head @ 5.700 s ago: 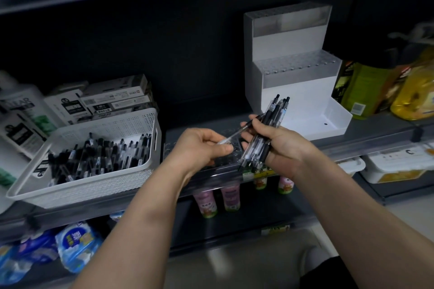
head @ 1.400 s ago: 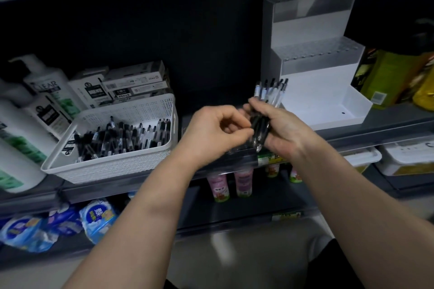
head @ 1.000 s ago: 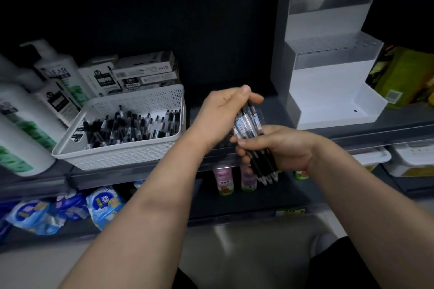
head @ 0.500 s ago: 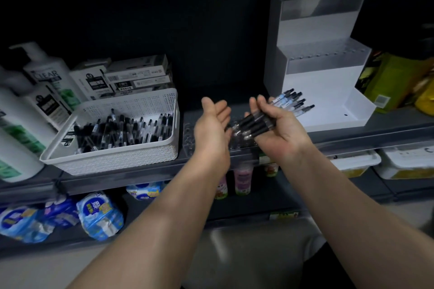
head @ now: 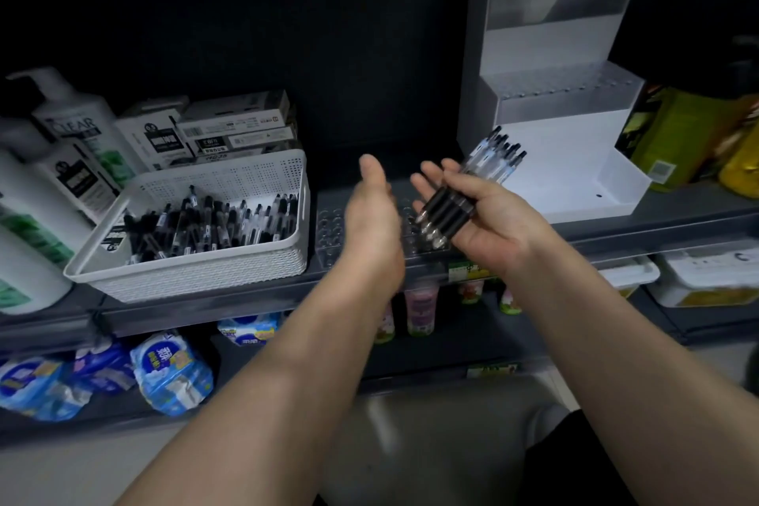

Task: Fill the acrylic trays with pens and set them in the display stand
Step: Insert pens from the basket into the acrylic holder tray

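Note:
My right hand (head: 488,226) lies palm up with a bundle of several black-and-clear pens (head: 456,201) resting across its fingers, tips toward me. My left hand (head: 373,214) is held edge-on just left of the bundle, fingers straight, holding nothing. Beneath both hands a clear acrylic tray (head: 330,232) with rows of round holes lies flat on the dark shelf, mostly hidden by the hands. The white stepped display stand (head: 546,136) stands at the back right; two clear holed trays sit in its upper steps. A white perforated basket (head: 205,263) of loose pens is on the left.
Pen boxes (head: 234,127) are stacked behind the basket, white pump bottles (head: 53,160) at far left, green and yellow packs (head: 690,136) right of the stand. The shelf's front edge (head: 246,300) runs below my wrists; small bottles and blue packets fill the lower shelf.
My left hand let go of the pen bundle and opened beside it. My right hand turned palm up, and the pens swung from upright to lying across the fingers.

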